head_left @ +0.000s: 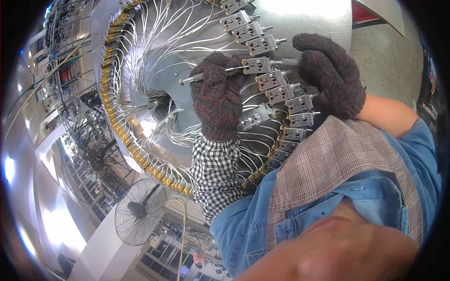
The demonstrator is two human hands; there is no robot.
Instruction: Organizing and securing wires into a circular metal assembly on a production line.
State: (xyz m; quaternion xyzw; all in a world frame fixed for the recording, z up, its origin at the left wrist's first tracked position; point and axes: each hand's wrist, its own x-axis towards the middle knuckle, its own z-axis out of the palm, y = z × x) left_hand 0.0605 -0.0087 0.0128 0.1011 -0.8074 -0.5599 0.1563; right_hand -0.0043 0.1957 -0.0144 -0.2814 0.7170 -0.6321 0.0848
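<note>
My left hand (216, 93), in a dark knitted glove, is closed around a thin screwdriver (236, 69). Its tip reaches the side of a small silver metal block (256, 65), and its round end sticks out to the left of the glove. On the other side of that block, my right hand (332, 75), gloved the same way, has its fingers curled around a grey cylindrical tool (291, 62). This tool lines up with the block's threaded stud; most of it is hidden in the glove. Similar blocks (270, 80) with studs sit in a row along the rim.
White wires (145, 61) run from a central hole to brass-coloured fittings (112, 103) around a large round metal machine. A loose silver block (258, 117) lies inside the ring. A shiny metal surface (323, 23) is beyond my right hand. A fan (137, 210) stands lower left.
</note>
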